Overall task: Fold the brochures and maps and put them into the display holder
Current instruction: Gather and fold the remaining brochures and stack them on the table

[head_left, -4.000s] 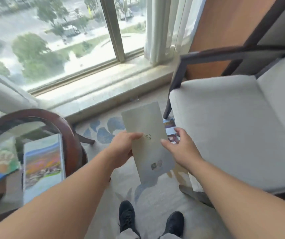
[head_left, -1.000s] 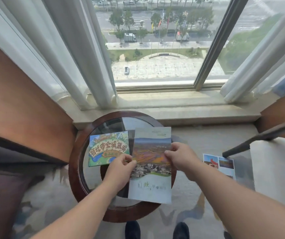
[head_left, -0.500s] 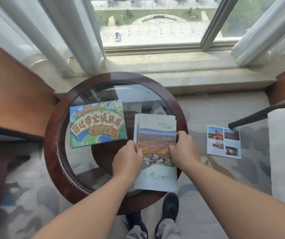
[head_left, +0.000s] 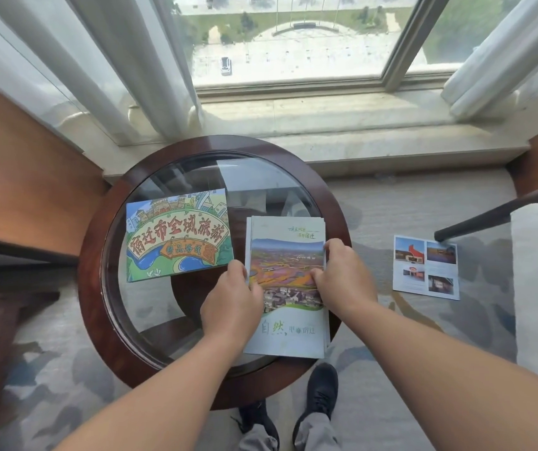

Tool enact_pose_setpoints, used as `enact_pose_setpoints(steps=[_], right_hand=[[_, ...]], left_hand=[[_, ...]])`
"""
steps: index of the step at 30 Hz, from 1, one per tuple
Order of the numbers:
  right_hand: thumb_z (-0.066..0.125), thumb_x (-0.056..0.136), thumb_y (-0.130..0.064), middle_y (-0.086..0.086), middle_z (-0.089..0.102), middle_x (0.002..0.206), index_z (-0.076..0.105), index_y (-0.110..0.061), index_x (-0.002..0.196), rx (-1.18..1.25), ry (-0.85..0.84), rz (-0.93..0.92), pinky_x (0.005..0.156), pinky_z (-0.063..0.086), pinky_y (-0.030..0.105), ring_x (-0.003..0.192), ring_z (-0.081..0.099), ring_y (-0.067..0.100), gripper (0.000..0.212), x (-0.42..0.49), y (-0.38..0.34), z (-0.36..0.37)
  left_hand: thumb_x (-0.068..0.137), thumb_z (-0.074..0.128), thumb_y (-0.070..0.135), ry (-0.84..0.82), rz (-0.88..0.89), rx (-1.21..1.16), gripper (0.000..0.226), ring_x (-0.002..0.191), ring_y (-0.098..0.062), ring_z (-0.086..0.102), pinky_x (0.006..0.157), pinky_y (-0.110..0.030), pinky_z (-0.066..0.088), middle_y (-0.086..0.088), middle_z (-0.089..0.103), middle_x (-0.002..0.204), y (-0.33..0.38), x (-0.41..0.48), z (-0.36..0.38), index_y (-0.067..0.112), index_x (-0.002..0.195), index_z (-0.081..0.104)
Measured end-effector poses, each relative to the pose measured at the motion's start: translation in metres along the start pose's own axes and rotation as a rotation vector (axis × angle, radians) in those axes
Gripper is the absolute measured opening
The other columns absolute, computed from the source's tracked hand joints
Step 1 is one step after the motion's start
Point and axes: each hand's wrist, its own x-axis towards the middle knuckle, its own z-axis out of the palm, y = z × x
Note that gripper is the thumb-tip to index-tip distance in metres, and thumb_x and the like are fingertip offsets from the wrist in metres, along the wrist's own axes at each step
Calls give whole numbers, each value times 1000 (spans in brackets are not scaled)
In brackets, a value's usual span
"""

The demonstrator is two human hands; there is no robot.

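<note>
Left grip (head_left: 232,299) and right grip (head_left: 342,281) have lowered brochures (head_left: 289,333) onto table (head_left: 92,288).

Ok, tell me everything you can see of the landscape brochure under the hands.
The landscape brochure is a tall paper piece: pale top with script, an aerial photo of coloured fields and a village, pale bottom with Chinese characters. Layered edges show at its top and right side. It lies flat on the round glass table, its near end over the wooden rim. The left hand grips its left edge, the right hand its right edge. The cartoon map lies beside it, apart.
</note>
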Motion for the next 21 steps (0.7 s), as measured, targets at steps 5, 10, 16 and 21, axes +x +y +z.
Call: enact_pose_setpoints(steps=[5, 10, 16, 21], right_hand=[[65, 90, -26, 1, 58, 104, 48, -22, 111, 0, 4, -38, 60, 44, 33, 80, 54, 21, 27, 5, 1, -1], [66, 89, -29, 1, 55, 108, 45, -23, 116, -1, 5, -63, 68, 52, 39, 90, 58, 24, 34, 10, 2, -2], [74, 79, -42, 1, -1, 163, 6, -27, 155, -384, -164, -439, 116, 26, 41, 149, 7, 26, 104, 23, 7, -14], [76, 77, -41, 3, -14, 163, -6, -22, 156, -519, -298, -505, 121, 10, 42, 151, -7, 21, 115, 34, 12, -9]], left_hand=[[95, 50, 38, -10, 6, 24, 21, 67, -19, 55, 52, -31, 36, 3, 56, 82, -1, 4, 1, 23, 96, 36], [92, 53, 38, 8, 50, 89, 22, 74, -19, 53, 56, -32, 40, 3, 52, 87, -1, 8, -2, 22, 98, 37], [90, 52, 38, 80, 395, 203, 63, 142, -31, 23, 117, -45, 20, -13, 33, 150, 36, 22, 16, 15, 145, 34], [93, 5, 53, -54, 377, 384, 73, 150, -25, -19, 118, -44, -16, -9, -16, 164, 56, 39, 51, 18, 157, -4]])
